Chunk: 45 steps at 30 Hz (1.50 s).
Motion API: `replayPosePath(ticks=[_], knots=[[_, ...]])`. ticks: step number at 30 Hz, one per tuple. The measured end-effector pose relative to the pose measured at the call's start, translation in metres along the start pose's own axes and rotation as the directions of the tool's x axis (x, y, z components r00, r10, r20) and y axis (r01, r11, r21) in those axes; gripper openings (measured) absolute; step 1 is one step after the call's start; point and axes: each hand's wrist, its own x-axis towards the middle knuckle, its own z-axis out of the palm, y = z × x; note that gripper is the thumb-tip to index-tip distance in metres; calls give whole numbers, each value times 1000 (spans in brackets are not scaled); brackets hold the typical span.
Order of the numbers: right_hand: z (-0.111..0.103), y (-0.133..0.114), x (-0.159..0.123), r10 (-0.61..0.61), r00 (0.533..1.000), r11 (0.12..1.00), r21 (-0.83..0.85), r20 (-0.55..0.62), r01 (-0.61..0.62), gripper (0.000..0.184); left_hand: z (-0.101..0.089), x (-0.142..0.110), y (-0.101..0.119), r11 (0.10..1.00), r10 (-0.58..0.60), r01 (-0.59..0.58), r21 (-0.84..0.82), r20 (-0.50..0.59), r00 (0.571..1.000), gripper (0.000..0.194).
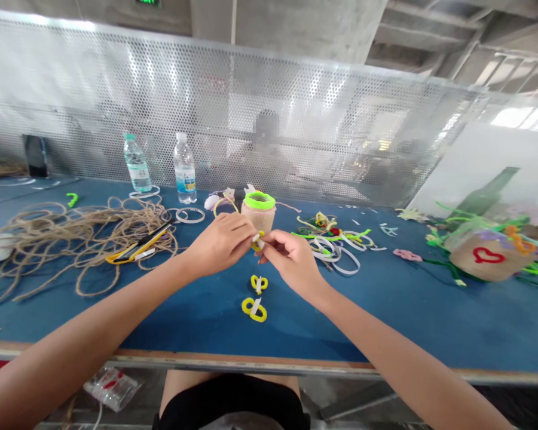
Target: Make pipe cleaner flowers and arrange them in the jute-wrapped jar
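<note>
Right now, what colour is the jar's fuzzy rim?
The fuzzy rim is bright lime green, best seen in the head view.

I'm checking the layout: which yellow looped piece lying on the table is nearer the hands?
The smaller-looking yellow piece; the other yellow piece lies between it and the table's front edge.

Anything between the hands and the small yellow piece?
Nothing visible: left hand and right hand both hold the small yellow piece. The green-rimmed jar stands beyond it, not between.
</note>
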Motion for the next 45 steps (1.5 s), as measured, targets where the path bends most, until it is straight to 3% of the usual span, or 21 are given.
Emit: replayPosePath(ticks=[9,14,16,18,22,25,27,29,31,34,35,37,41,45], knots=[[1,-1,1,52,998,997,60,-37,-49,10,6,-2,3,992,-123,118,-42,-134,983,16],[-3,0,5,119,988,986,130,-98,-106,14,3,-1,-1,956,-290,286,-58,-306,907,15],[-6,4,8,119,984,985,137,-131,-101,17,0,-2,-8,923,-380,380,-66,-327,865,14],[-9,8,10,101,982,990,112,-157,-84,17,-2,-3,-18,872,-487,485,-72,-240,840,19],[-14,14,13,27,986,999,-21,-162,-31,14,1,-9,-39,735,-665,671,-96,89,741,41],[-16,16,15,-40,984,997,-78,-174,26,13,10,-13,-46,723,-664,666,-187,78,743,21],[-16,16,15,-79,981,994,-93,-179,63,12,14,-13,-46,730,-644,636,-250,60,763,35],[-15,16,15,-99,982,992,-98,-162,84,12,16,-11,-42,686,-641,631,-361,109,760,38],[-14,17,14,-98,986,992,-89,-138,86,12,15,-7,-35,541,-664,653,-531,208,719,32],[-13,19,14,-131,987,986,-119,-99,119,13,11,0,-22,213,-672,682,-700,401,622,25],[-13,20,13,-168,982,975,-162,-84,153,14,10,1,-18,139,-668,689,-711,446,595,26],[-12,22,12,-270,962,927,-284,-52,244,16,10,3,-12,78,-677,702,-708,479,558,27],[-10,24,12,-416,909,806,-462,0,369,16,13,1,-16,171,-764,654,-737,320,560,19],[-9,28,11,-453,891,776,-498,-10,388,17,11,-3,-27,321,-812,643,-695,147,564,17]])
